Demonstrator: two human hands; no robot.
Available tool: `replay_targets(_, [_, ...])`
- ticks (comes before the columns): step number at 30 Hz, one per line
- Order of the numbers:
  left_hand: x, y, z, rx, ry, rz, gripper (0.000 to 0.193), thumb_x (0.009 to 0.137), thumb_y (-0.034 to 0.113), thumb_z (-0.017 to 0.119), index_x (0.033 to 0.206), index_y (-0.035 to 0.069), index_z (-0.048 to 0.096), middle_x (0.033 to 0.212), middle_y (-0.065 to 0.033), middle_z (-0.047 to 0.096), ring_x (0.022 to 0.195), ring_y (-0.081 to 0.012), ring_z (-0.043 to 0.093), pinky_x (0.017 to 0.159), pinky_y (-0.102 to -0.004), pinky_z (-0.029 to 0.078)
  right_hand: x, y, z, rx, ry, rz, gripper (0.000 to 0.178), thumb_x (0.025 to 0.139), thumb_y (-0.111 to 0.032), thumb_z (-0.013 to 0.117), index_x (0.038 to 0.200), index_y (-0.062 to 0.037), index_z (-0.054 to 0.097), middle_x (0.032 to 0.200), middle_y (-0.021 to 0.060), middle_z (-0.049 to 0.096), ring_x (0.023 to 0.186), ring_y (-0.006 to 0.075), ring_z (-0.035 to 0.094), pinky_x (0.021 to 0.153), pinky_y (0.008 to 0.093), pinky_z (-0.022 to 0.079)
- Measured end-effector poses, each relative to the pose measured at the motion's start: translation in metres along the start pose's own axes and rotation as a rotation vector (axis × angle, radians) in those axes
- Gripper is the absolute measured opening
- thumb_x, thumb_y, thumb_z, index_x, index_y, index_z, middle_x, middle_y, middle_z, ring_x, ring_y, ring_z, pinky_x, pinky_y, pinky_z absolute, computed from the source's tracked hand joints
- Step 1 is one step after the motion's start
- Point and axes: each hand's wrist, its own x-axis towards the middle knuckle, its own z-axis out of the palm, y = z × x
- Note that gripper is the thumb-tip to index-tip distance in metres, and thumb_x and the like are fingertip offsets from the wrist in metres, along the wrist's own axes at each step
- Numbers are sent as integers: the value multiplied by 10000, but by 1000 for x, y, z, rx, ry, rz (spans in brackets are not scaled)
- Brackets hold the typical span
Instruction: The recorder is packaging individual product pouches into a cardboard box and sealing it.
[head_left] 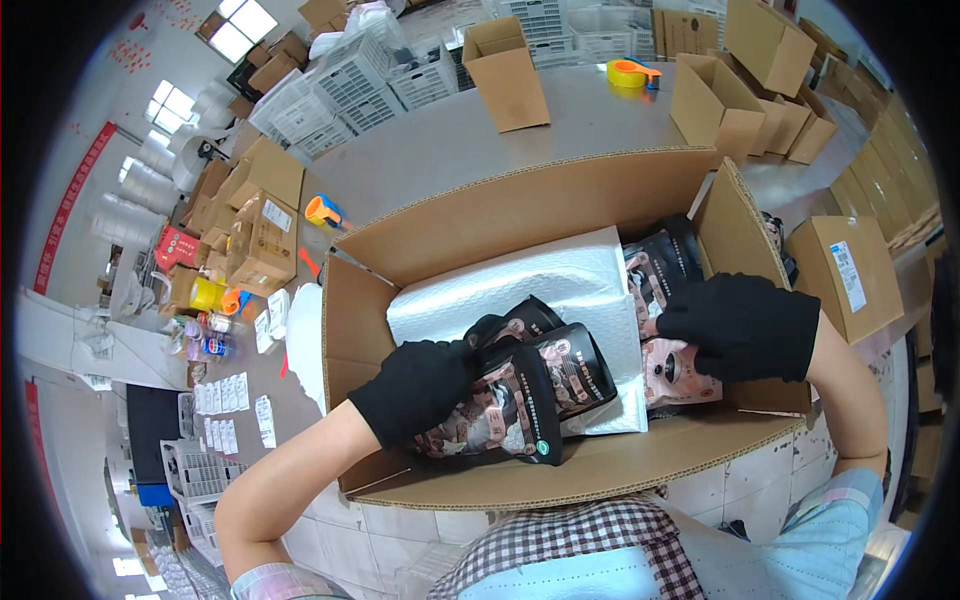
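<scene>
A large open cardboard box (560, 483) stands in front of me with its flaps up. My left hand (420, 390), in a black glove, is closed around several black-and-pink printed pouches (500, 410) that fan out over a silver bubble mailer (520, 275). At the box's right end, my gloved right hand (745, 328) has its fingers bent together at the edge of a pink-and-black pouch (680, 375). Another dark pouch (672, 258) lies just beyond it, beside the mailer. My right thumb and the pouch edge it meets are partly hidden.
On the grey table (400, 150) stand small open cartons (508, 80) and a yellow tape dispenser (630, 75). A second orange-and-blue dispenser (325, 212) sits left of the box. A labelled carton (845, 275) is at right. Plastic crates (350, 85) are stacked behind.
</scene>
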Motion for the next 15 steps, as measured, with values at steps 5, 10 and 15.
replay_targets(5, [1,4,6,-15,26,-88,195,803,157,566,928,9,578,712,-168,621,626,-323,629,550,-418,500,39,-15,-4,-76,-272,-11,384,828,-413,557,848,-41,650,726,174,624,746,338,627,667,416,503])
replay_targets(10, [-9,14,22,61,221,-132,258,805,172,580,997,8,531,774,-148,606,676,-301,624,574,-403,498,89,-30,21,11,-625,-7,580,863,-537,448,888,-1,666,822,206,650,811,350,635,737,432,492])
replay_targets(15, [-25,37,10,252,200,-145,243,815,178,580,1004,33,537,813,-133,600,732,-265,628,601,-372,502,98,-36,48,-39,-685,-54,530,879,-489,442,931,-11,666,847,183,661,810,336,642,728,430,496])
